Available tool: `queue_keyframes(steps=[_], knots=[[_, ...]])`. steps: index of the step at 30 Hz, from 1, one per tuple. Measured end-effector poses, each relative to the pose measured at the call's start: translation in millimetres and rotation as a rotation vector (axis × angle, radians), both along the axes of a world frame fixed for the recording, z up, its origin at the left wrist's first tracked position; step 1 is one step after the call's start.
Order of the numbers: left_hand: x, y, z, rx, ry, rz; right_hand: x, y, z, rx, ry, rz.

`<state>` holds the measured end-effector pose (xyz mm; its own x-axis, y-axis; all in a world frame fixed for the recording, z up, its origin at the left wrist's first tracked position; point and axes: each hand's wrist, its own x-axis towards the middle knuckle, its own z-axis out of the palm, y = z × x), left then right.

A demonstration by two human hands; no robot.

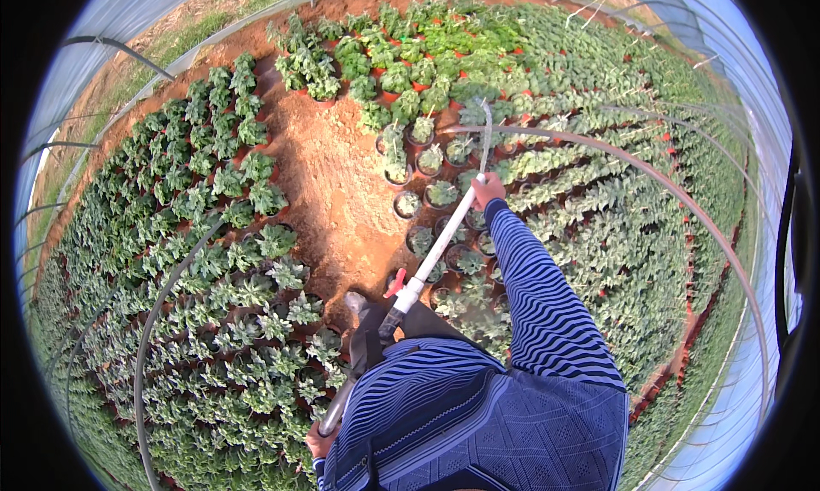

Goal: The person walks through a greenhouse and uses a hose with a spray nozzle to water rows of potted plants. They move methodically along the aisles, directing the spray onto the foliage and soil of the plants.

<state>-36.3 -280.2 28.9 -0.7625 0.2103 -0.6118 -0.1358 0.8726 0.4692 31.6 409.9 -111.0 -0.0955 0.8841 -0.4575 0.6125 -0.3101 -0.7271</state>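
Observation:
My right hand (489,191) grips a white plastic pipe (447,233) near its far end. A stream of water (486,132) leaves that end toward the potted plants (430,160). Lower on the pipe sits a valve with a red handle (396,283), close to my legs. A dark hose (390,324) joins the pipe below the valve and runs back past my left side. Down by my left hip, my left hand (322,441) is closed around a grey, shiny section of hose (336,409). My torso hides part of the hose.
Dense rows of potted leafy plants (211,286) stand on the left, with more potted plants (596,190) on the right. A bare soil path (343,190) runs between them. Curved metal hoops (688,199) arch across both sides. Plastic sheeting (737,62) forms the greenhouse walls.

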Motion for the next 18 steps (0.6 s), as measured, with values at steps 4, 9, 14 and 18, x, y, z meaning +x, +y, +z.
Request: queue_keyframes(steps=[4,9,14,18], knots=[[4.6,10.2,-5.4,0.001,0.047,0.005,11.5,11.9,2.5,0.025,0.021,-0.024],[1.6,20.0,-0.2,-0.027,0.018,-0.098,28.6,10.4,-0.1,0.058,-0.096,-0.048],[7.6,27.6,-5.8,-0.051,0.056,-0.131,60.4,22.2,-11.9,0.074,-0.137,-0.055],[11.8,36.8,-19.9,-0.049,0.084,-0.164,75.1,32.9,2.7,0.107,-0.139,-0.056]])
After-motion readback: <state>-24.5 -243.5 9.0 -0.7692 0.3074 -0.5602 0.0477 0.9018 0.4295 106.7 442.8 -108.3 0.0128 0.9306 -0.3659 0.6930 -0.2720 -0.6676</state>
